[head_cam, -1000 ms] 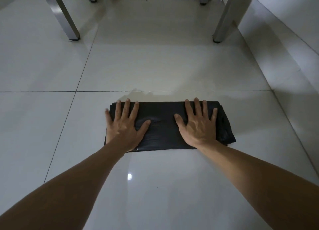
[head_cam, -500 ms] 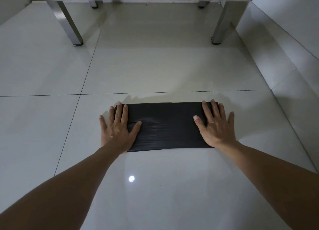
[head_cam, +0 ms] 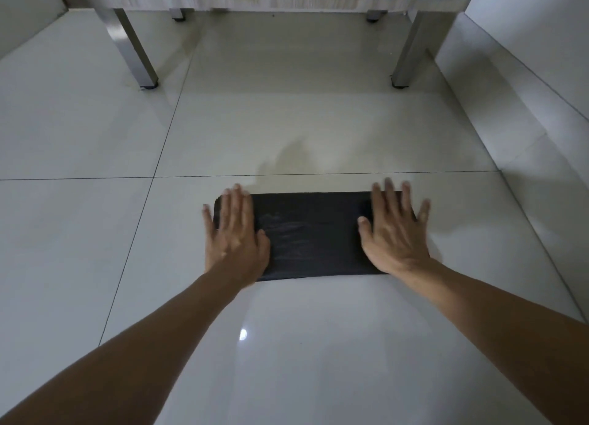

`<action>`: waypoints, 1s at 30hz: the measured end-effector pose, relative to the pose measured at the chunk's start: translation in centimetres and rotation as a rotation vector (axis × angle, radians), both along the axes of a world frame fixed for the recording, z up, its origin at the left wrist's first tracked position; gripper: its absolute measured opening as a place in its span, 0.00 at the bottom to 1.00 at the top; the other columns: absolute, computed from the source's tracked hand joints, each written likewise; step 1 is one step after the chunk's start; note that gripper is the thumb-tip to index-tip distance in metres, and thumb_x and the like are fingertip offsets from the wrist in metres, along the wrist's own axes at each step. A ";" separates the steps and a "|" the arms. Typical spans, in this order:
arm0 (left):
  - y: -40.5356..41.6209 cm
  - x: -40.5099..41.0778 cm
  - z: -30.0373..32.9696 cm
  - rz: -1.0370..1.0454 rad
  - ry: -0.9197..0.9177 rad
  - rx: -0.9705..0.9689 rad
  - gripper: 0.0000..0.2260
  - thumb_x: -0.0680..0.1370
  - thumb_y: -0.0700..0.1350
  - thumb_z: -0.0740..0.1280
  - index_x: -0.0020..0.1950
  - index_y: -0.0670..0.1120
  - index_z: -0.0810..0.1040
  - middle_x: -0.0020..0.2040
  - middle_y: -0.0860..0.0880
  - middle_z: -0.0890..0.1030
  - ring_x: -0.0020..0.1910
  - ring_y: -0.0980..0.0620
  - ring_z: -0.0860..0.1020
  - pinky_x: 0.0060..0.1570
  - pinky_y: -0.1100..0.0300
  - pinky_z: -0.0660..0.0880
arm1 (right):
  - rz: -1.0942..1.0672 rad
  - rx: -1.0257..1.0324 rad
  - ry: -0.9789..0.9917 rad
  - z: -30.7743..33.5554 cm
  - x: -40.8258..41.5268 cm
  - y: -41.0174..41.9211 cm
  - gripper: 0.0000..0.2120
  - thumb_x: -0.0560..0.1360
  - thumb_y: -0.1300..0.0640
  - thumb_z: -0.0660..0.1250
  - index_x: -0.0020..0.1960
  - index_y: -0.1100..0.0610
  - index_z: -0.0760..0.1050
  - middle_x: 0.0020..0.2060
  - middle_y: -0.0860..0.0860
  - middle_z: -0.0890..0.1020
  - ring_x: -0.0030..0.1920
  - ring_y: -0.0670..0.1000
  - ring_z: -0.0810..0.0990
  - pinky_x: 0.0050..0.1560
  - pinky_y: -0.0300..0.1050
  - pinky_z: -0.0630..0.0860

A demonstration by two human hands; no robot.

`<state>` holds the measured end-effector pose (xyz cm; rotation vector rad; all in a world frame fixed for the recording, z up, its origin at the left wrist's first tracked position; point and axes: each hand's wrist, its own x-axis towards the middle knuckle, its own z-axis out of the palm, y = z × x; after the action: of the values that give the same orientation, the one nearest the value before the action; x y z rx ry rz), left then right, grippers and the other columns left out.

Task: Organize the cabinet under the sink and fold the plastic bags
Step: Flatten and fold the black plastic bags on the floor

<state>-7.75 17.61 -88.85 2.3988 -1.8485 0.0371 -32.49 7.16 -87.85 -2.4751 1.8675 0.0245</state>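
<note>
A black plastic bag [head_cam: 310, 236], folded into a flat rectangle, lies on the glossy white floor tiles in the middle of the view. My left hand [head_cam: 234, 236] presses flat on its left end, fingers straight and close together. My right hand [head_cam: 393, 233] presses flat on its right end, fingers spread. Both palms face down and nothing is gripped. The bag's two ends are hidden under my hands.
A table or bench with metal legs [head_cam: 130, 48] [head_cam: 414, 48] stands at the back, its pale top edge [head_cam: 255, 2] across the frame. A white wall [head_cam: 526, 74] runs along the right side. Tiled floor [head_cam: 79, 233] stretches to the left and front.
Both hands slid outward from the middle of the bag to its ends, flattening it; the crumpled right end now lies smooth. The view has shifted slightly.
</note>
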 end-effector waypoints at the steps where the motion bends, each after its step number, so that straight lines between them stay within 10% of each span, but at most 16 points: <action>1: -0.4 -1.3 0.2 -0.083 0.006 -0.016 0.31 0.78 0.53 0.46 0.79 0.39 0.51 0.79 0.41 0.50 0.79 0.44 0.48 0.75 0.38 0.47 | 0.086 -0.012 -0.029 0.3 1.4 0.5 0.32 0.79 0.42 0.46 0.80 0.53 0.47 0.80 0.52 0.48 0.79 0.58 0.43 0.74 0.67 0.43; 5: -3.1 -4.4 0.2 -0.221 0.037 0.101 0.29 0.81 0.55 0.38 0.79 0.44 0.41 0.79 0.46 0.39 0.78 0.49 0.37 0.76 0.43 0.40 | 0.233 0.076 -0.034 -0.4 5.6 1.0 0.28 0.83 0.44 0.45 0.80 0.48 0.43 0.80 0.49 0.45 0.79 0.56 0.41 0.76 0.65 0.41; 30: -0.5 2.7 -2.3 -0.026 0.044 0.122 0.35 0.76 0.68 0.36 0.80 0.53 0.45 0.80 0.49 0.45 0.79 0.49 0.43 0.75 0.41 0.45 | -0.087 0.164 -0.006 -2.3 -3.7 -1.2 0.34 0.77 0.31 0.37 0.79 0.42 0.39 0.80 0.48 0.43 0.79 0.55 0.41 0.74 0.68 0.42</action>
<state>-5.10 17.14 -91.11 2.4319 -1.9152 -0.1340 -36.18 5.96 -90.17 -2.2836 1.8860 0.1608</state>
